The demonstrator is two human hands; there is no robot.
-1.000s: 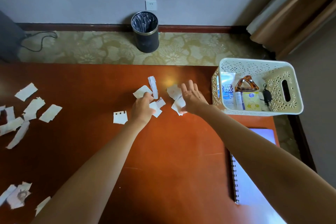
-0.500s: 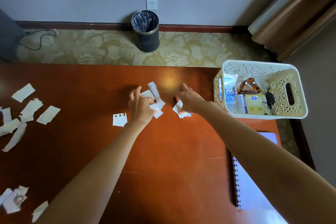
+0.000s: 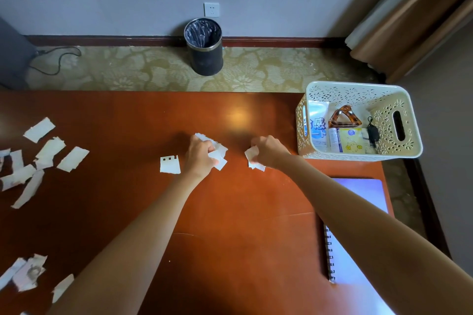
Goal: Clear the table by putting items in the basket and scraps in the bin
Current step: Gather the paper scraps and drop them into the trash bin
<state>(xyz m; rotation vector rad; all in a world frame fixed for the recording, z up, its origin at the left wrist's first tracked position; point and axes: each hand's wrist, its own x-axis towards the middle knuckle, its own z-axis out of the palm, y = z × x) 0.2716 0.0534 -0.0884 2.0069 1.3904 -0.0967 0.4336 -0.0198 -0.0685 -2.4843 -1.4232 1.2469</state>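
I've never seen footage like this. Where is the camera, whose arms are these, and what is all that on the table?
There is no machine here: a person wears one wide-angle camera on the head, looking forward and down, so the two bare arms are the person's own. The left hand holds a bunch of torn paper scraps, and the right hand pinches a smaller bunch. On the brown table lie a notched scrap beside the left hand, more loose scraps at the left edge, and a spiral notebook at the right. A white basket at the far right corner holds a hair claw and some packets. A dark bin stands on the carpet by the wall, for the scraps.
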